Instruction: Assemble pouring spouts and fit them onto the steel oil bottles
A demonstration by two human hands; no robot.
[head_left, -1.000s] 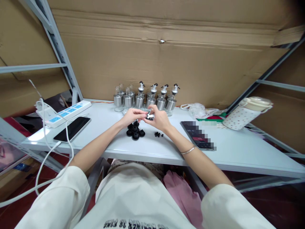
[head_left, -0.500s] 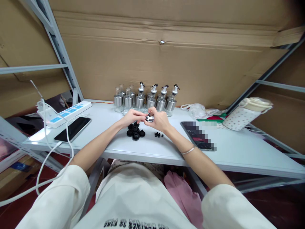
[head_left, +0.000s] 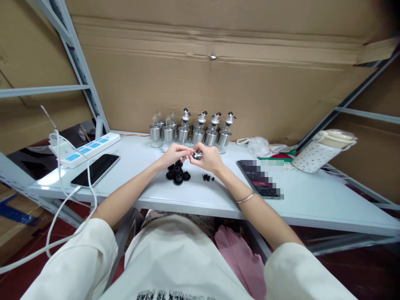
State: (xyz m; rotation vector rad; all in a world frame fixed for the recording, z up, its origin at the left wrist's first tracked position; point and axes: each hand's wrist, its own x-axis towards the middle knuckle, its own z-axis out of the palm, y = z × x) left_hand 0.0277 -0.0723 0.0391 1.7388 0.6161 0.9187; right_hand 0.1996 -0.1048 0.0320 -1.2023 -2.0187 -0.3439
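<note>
Cardboard (head_left: 212,85) backs a white table (head_left: 312,196) where four bottles (head_left: 198,136) wear spouts (head_left: 202,117), others bare-necked, as the left hand (head_left: 175,154) and right hand (head_left: 210,157) pinch a black-and-white part (head_left: 197,156) near loose black stoppers (head_left: 178,179) and tiny pieces (head_left: 208,178).

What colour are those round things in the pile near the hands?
The round things are black, best seen in the head view.

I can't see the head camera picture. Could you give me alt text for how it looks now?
Two bare hands, left and right, hold a small black-and-white part over a pale table. Black caps and tiny black pieces lie nearby. Behind stand glass-and-metal bottles, four with pour spouts.
</note>
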